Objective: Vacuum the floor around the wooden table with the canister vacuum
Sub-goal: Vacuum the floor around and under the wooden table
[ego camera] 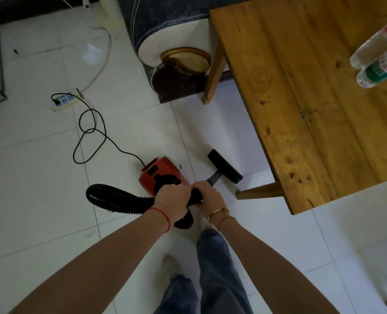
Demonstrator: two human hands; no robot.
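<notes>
A red canister vacuum [159, 174] sits on the white tiled floor [40, 182] left of the wooden table [305, 98]. Its black ribbed hose [117, 198] loops to the left and back to the black wand handle [195, 196]. My left hand [173, 200] grips the handle where the hose joins it. My right hand [208, 196] grips the wand just ahead of it. The black floor nozzle [225, 166] lies on the tiles beside the table's near left leg [259, 193].
A black power cord [90, 134] curls from the vacuum to a white power strip [64, 102] on the floor. A dark sofa end [165, 26] with a shoe [179, 73] under it stands behind the table. Two plastic bottles [378, 60] lie on the tabletop.
</notes>
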